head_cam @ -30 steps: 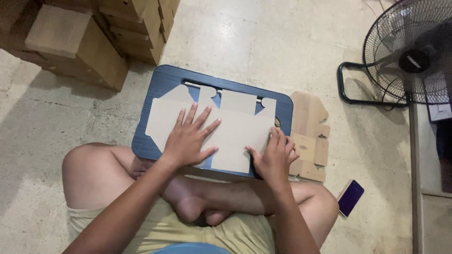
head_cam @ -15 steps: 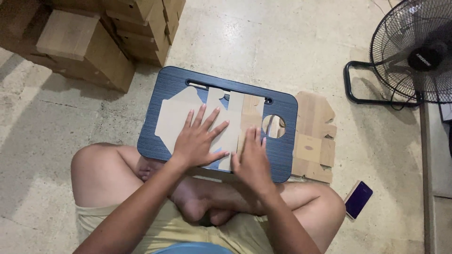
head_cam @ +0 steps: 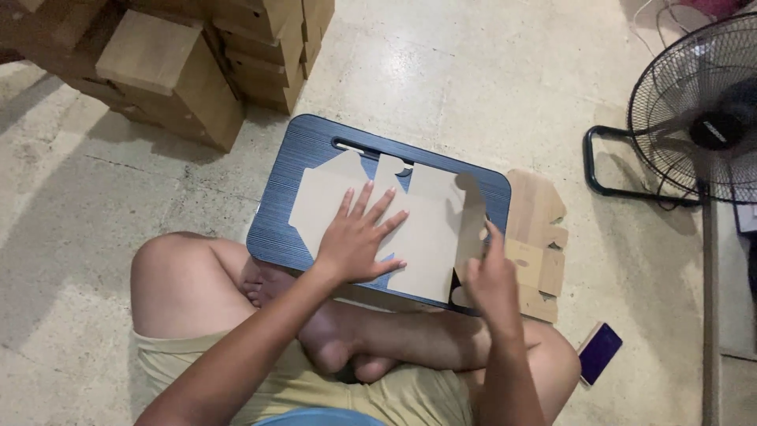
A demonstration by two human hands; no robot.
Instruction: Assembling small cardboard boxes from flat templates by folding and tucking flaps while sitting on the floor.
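Observation:
A flat, die-cut brown cardboard blank [head_cam: 422, 229] lies on a dark blue lap board [head_cam: 307, 150] resting across my crossed legs. My left hand [head_cam: 359, 237] presses flat on the blank's middle, fingers spread. My right hand [head_cam: 493, 276] is at the blank's right edge and lifts its right flap [head_cam: 471, 217], which stands partly folded up over the board.
More flat cardboard blanks [head_cam: 538, 237] lie stacked on the concrete floor just right of the board. A dark phone [head_cam: 599, 353] rests by my right knee. A black floor fan [head_cam: 698, 110] stands at right. Stacked brown boxes [head_cam: 173, 55] fill the upper left.
The blank's right panel was folded over leftward, then partly raised again. My right hand moved from the right edge toward the middle and back to the right edge. My left hand stayed pressing down.

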